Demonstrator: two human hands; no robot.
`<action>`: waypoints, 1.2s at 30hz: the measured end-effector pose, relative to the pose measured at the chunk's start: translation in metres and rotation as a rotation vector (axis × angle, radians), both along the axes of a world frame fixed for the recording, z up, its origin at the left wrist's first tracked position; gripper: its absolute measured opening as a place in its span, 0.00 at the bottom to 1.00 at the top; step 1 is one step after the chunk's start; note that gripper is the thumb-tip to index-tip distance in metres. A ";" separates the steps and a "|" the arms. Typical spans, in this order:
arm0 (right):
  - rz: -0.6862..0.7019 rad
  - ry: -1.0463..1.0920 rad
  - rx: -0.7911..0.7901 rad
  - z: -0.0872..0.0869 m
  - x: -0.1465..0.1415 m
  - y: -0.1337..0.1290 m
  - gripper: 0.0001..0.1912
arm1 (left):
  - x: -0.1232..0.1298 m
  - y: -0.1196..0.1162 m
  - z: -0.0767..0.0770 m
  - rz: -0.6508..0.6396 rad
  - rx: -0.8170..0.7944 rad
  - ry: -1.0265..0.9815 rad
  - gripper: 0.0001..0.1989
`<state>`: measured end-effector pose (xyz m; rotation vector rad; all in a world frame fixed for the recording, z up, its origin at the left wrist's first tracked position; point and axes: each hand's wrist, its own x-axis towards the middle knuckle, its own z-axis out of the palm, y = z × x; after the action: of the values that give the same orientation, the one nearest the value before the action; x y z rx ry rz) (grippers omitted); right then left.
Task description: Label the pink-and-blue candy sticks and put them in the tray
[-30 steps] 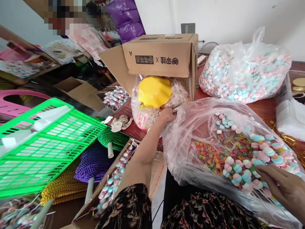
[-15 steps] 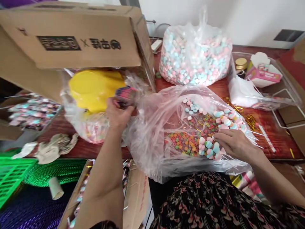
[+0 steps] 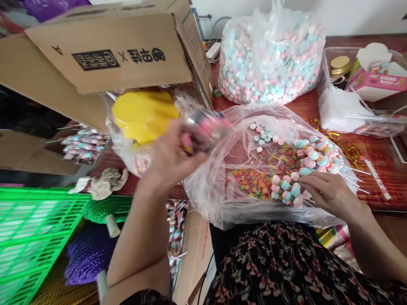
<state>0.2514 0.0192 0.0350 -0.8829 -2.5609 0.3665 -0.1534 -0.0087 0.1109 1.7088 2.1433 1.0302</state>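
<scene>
My left hand is closed round a clear plastic packet with pink and dark contents, smeared by motion. It hangs over the left edge of a spread clear plastic bag. On that bag lie marshmallow skewers, pink, blue and white with white sticks. My right hand rests among them, fingertips pinched at a skewer; the exact grip is partly hidden. Beside the skewers are small orange and green ring candies and loose marshmallows.
A big bag of marshmallows stands at the back. Right of it is a clear tray with a gold-lidded jar. A cardboard box overhangs a yellow lump at left. A green basket stands lower left.
My left hand has carried the packet rightward, from beside the yellow lump toward the spread bag. My right hand stays at the skewers. The camera view has shifted slightly.
</scene>
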 end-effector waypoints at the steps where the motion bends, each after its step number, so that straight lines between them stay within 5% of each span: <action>1: 0.010 0.003 -0.005 -0.002 -0.002 -0.002 0.12 | 0.014 -0.005 -0.008 -0.122 -0.165 0.072 0.22; 5: 0.078 -0.031 -0.022 -0.008 -0.012 -0.011 0.12 | 0.048 -0.011 -0.062 -0.330 -0.566 0.262 0.19; 10: 0.138 -0.076 -0.015 -0.010 -0.022 -0.018 0.12 | 0.059 -0.009 -0.112 -0.325 -0.591 0.255 0.22; 19: 0.075 0.147 -0.130 -0.005 -0.047 -0.026 0.12 | 0.032 -0.016 -0.096 -0.149 -0.371 -0.714 0.28; 25: 0.157 0.291 -0.188 0.007 -0.103 -0.039 0.19 | 0.065 -0.029 -0.096 0.048 -0.220 -1.132 0.38; 31: 0.231 0.377 -0.189 -0.008 -0.133 -0.051 0.24 | 0.092 -0.034 -0.108 -0.047 -0.005 -1.699 0.29; 36: 0.093 0.519 -0.209 -0.020 -0.137 -0.030 0.21 | 0.091 -0.037 -0.116 -0.069 -0.094 -1.806 0.25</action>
<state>0.1142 -0.0107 0.0151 -0.6318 -2.1088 0.7903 -0.0627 -0.0458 -0.0055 0.2287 0.8173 1.4385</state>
